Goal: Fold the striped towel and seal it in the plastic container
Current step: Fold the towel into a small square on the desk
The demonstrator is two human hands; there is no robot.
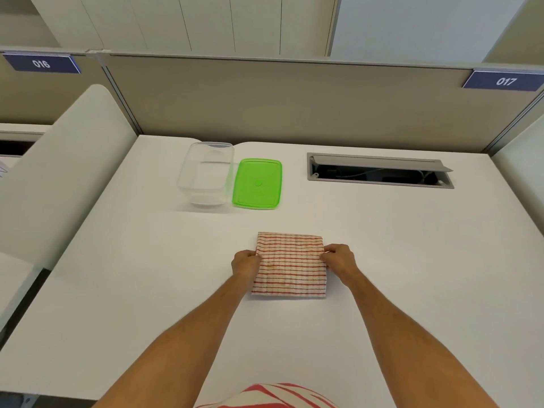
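The striped towel (290, 265), white with red lines, lies folded into a rectangle on the white desk (147, 275). My left hand (245, 263) pinches its left edge and my right hand (340, 259) pinches its right edge, both about halfway along the sides. Farther back stands the clear plastic container (204, 173), uncovered and with nothing in it. Its green lid (257, 184) lies flat on the desk just to the right of it, touching or nearly touching its side.
A grey cable hatch (379, 170) is open in the desk at the back right. A beige partition (294, 98) closes off the back, and white dividers (59, 172) stand on both sides. Signs read 016 and 017.
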